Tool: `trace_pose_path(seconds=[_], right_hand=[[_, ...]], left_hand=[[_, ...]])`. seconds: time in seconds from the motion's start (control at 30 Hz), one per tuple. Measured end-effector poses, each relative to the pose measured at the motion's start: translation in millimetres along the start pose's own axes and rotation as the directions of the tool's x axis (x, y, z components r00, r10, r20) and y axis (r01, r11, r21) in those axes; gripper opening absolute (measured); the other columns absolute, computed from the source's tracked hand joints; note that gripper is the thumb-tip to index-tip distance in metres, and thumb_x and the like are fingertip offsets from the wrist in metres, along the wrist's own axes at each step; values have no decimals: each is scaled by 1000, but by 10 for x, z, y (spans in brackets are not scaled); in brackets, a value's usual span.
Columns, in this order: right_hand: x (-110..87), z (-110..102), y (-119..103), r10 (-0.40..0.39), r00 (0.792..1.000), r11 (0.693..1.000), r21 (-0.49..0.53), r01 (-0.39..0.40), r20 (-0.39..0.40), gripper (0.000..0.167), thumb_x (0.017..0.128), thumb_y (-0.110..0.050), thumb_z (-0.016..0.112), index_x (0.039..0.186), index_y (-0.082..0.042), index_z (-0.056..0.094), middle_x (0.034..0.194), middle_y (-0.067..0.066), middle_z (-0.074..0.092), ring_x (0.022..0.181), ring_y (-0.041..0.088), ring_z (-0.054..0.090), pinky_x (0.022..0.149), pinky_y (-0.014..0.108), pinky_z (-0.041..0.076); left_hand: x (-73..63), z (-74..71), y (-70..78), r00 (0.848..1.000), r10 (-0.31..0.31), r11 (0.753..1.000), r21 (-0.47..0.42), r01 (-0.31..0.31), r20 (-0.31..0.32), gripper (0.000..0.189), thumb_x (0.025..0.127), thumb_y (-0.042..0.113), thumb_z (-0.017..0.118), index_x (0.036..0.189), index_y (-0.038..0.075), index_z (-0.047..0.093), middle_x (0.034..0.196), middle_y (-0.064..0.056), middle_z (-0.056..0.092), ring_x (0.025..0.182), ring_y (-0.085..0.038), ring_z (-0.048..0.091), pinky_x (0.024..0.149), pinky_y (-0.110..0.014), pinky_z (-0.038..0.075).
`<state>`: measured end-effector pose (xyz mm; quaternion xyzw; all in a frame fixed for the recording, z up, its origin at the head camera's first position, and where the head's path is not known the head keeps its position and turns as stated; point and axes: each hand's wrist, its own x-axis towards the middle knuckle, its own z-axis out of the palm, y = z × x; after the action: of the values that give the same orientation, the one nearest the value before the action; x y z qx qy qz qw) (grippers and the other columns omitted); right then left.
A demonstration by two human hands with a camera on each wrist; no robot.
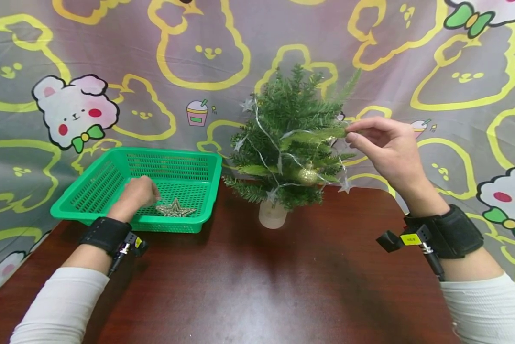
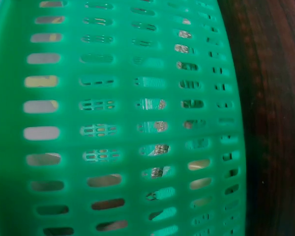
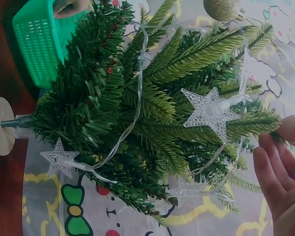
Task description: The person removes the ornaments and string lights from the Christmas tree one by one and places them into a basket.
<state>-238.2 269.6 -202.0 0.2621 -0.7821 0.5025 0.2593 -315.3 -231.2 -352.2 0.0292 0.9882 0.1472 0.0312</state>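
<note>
A small green Christmas tree stands upright on a pale round base. At its right side my right hand pinches a branch tip between thumb and fingers; in the right wrist view that branch reaches into the fingertips. Clear star lights on a wire and a gold glitter ball hang on the tree. My left hand is down inside a green basket, fingers bent beside a glittery gold star. Its fingertips are hidden, and the basket wall covers most of the left wrist view.
The basket sits on a dark reddish-brown table, left of the tree. Close behind both hangs a grey cloth with yellow outlines and cartoon animals. Each wrist wears a black strap with a small camera.
</note>
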Motion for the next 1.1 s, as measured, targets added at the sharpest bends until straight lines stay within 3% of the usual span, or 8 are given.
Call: trace_pose_path(seconds=[0.1, 0.2, 0.33, 0.57, 0.67, 0.77, 0.93, 1.1], right_hand=[[-1, 4, 15, -21, 1000, 998, 60, 21, -3, 14, 89, 3, 68, 102, 7, 71, 90, -2, 73, 78, 7, 71, 73, 15, 55], [-3, 6, 22, -37, 999, 994, 105, 37, -1, 14, 88, 5, 67, 101, 8, 71, 91, -1, 73, 78, 8, 72, 74, 15, 55], [-8, 11, 22, -33, 999, 995, 94, 33, -6, 14, 89, 4, 67, 101, 8, 71, 90, -1, 73, 78, 7, 71, 74, 15, 55], [-26, 29, 37, -43, 999, 991, 126, 46, -27, 13, 88, 6, 66, 100, 9, 70, 89, 0, 73, 77, 8, 71, 72, 15, 55], [-37, 46, 42, -60, 998, 988, 139, 64, -34, 13, 88, 8, 65, 100, 10, 70, 89, 0, 73, 77, 8, 71, 72, 15, 55], [-49, 66, 38, -80, 996, 982, 167, 87, -47, 13, 87, 10, 64, 99, 12, 69, 88, 1, 73, 77, 8, 71, 73, 15, 55], [-61, 93, 37, -110, 992, 973, 195, 122, -67, 13, 87, 11, 63, 99, 14, 68, 87, 1, 73, 77, 9, 71, 72, 15, 54], [-55, 120, 62, -147, 985, 974, 161, 161, -95, 14, 87, 7, 65, 97, 17, 67, 87, 1, 73, 76, 10, 71, 71, 16, 55]], left_hand=[[-1, -11, -4, 1000, -9, 1000, 8, 9, -6, 15, 92, 3, 61, 94, -3, 74, 108, -29, 68, 108, -54, 56, 108, -67, 33], [-3, -24, -17, 1000, -8, 1000, 19, 8, -10, 21, 84, -3, 54, 66, 3, 64, 75, -19, 61, 75, -38, 55, 80, -49, 51], [-21, -30, -37, 1000, -8, 1000, 1, 9, -23, 28, 75, -5, 47, 54, 13, 44, 64, -5, 42, 61, -21, 33, 56, -32, 33], [-115, -46, 5, 989, 41, 998, -44, -48, -140, 30, 96, 10, 56, 120, -6, 66, 121, -33, 63, 103, -51, 60, 84, -60, 50], [-172, -56, 69, 968, 69, 993, -78, -91, -241, 30, 98, 11, 57, 121, -5, 66, 119, -32, 64, 96, -48, 63, 79, -58, 50], [-235, -76, 187, 908, 101, 984, -97, -153, -406, 25, 97, 11, 58, 114, -3, 70, 110, -28, 69, 77, -40, 65, 68, -52, 49], [-318, -156, 464, 768, 93, 961, -144, -236, -634, 21, 97, 14, 61, 108, 1, 73, 98, -23, 73, 68, -35, 66, 64, -47, 46], [-442, -288, 770, 561, 72, 897, -192, -398, -825, 21, 97, 18, 63, 103, 2, 75, 92, -18, 75, 79, -33, 70, 76, -38, 51]])
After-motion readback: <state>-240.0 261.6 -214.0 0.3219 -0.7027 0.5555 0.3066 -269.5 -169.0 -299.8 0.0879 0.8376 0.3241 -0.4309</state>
